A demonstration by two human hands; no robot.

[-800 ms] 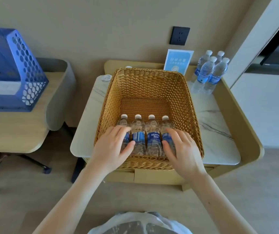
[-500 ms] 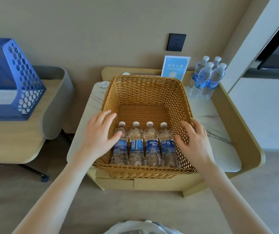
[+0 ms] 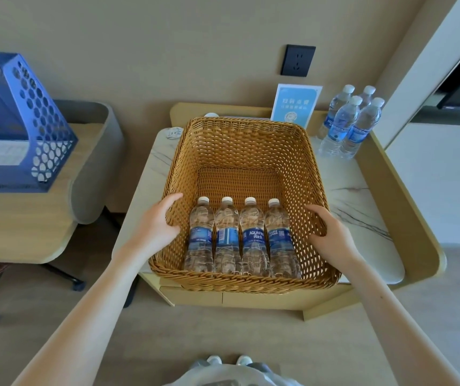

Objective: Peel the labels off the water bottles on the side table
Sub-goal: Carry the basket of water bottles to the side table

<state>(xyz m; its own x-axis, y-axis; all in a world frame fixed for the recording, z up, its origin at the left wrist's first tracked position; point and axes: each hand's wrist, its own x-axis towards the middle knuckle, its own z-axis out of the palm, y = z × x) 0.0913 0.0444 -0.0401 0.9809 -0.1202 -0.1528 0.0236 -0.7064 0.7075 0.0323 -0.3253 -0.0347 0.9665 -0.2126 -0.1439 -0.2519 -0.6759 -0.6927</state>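
Observation:
A wicker basket (image 3: 245, 140) stands on the marble-topped side table (image 3: 362, 207). Several clear water bottles with blue labels (image 3: 240, 238) lie side by side in its near end, caps pointing away. My left hand (image 3: 159, 227) grips the basket's left rim, thumb inside. My right hand (image 3: 331, 232) grips the right rim the same way. Several more upright labelled bottles (image 3: 348, 126) stand at the table's far right corner.
A blue card sign (image 3: 295, 105) leans behind the basket under a black wall socket (image 3: 297, 60). On a wooden desk (image 3: 14, 218) to the left sits a blue perforated file rack (image 3: 20, 126). A white plastic bag (image 3: 234, 377) is at the bottom edge.
Both hands have left the bottles in the basket and moved outward onto the basket's left and right rims. The view has shifted back slightly.

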